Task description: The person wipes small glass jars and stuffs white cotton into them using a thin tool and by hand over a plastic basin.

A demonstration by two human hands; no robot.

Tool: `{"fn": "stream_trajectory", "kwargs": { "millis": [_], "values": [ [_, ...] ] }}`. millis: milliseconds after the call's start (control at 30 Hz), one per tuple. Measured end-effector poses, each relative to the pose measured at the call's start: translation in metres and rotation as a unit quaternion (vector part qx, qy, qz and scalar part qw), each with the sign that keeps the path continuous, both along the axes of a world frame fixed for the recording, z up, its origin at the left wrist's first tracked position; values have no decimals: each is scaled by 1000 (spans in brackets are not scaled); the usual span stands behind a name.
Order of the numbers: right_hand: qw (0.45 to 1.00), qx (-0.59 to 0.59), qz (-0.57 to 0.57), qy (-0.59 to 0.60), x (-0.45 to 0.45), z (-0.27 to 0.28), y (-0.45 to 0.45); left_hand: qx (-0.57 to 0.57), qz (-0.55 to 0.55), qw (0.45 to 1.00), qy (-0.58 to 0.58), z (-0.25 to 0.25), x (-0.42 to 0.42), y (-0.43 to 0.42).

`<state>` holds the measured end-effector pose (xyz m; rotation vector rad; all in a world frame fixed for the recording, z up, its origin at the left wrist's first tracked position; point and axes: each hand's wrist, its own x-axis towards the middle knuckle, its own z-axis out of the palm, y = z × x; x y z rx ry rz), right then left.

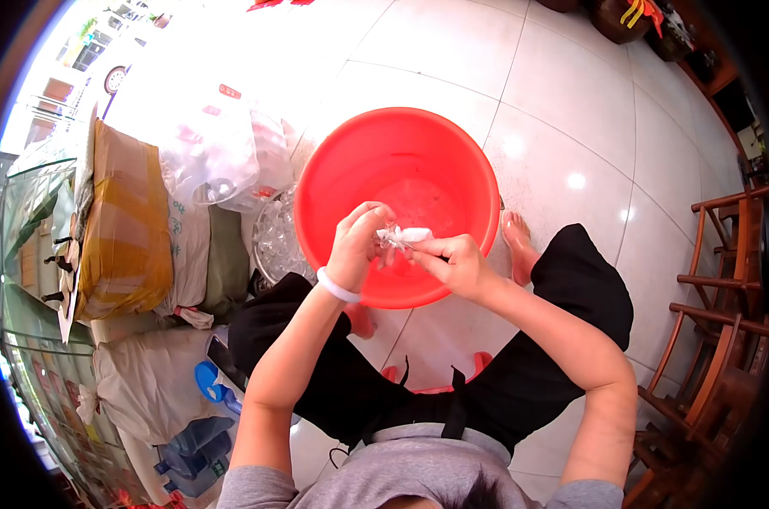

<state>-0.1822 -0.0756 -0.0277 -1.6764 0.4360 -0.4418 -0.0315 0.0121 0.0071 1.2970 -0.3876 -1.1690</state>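
Observation:
Above a big red plastic tub, my two hands meet at a small white bundle with a crinkled, partly see-through end. My left hand, with a pale band at the wrist, closes on the crinkled end. The fingers of my right hand pinch the bundle from the other side. Its exact kind is too small to make out. Beside the tub, to the left, a round metal basin holds many clear plastic pieces.
Clear plastic bags lie at the left, near a taped brown carton and a white sack. Blue water jugs lie lower left. Wooden chairs stand at the right. Dark jars stand far right on the tiled floor.

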Motion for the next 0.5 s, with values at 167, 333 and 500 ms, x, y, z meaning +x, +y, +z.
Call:
{"fn": "stream_trajectory", "kwargs": {
  "millis": [167, 333, 500],
  "values": [
    [976, -212, 43, -23, -5, 7, -12, 69, -75, 995, -3, 8, 5, 2],
    [930, -352, 92, 46, -9, 10, -22, 130, -93, 985, 61, -9, 10, 2],
    [981, -194, 14, -12, -4, 3, -14, 78, -14, 997, -8, -4, -4, -4]
  ]
}}
